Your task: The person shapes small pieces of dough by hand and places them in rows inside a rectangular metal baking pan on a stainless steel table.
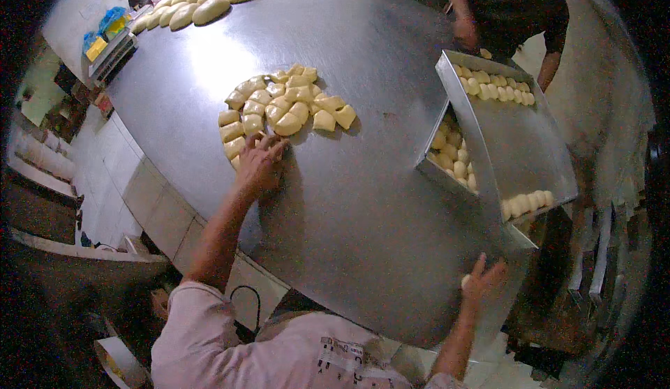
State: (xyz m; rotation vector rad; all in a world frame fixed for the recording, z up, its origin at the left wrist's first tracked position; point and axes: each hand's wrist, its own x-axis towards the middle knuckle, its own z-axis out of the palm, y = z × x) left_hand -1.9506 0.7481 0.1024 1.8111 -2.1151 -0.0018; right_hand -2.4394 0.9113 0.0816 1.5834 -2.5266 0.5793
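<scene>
Cut pieces of pale yellow dough (269, 103) lie in a curved cluster on the metal table (356, 200). At the near edge of this cluster, my left hand (262, 162) has its fingers bent down around a dough piece, which they partly hide. My right hand (483, 277) is over the table's right side, below the near end of a metal tray (530, 148); its fingers are stretched apart. A small pale spot beside its thumb is too small to name. Round dough balls (495, 87) line the tray's far end, and more dough balls (527, 204) its near end.
Beneath the upper tray, a second metal tray (427, 157) holds several dough balls. Large oval dough lumps (209, 10) sit at the table's far left, near a scale-like metal box (115, 57). A person in dark clothes (516, 12) stands across the table, behind the trays.
</scene>
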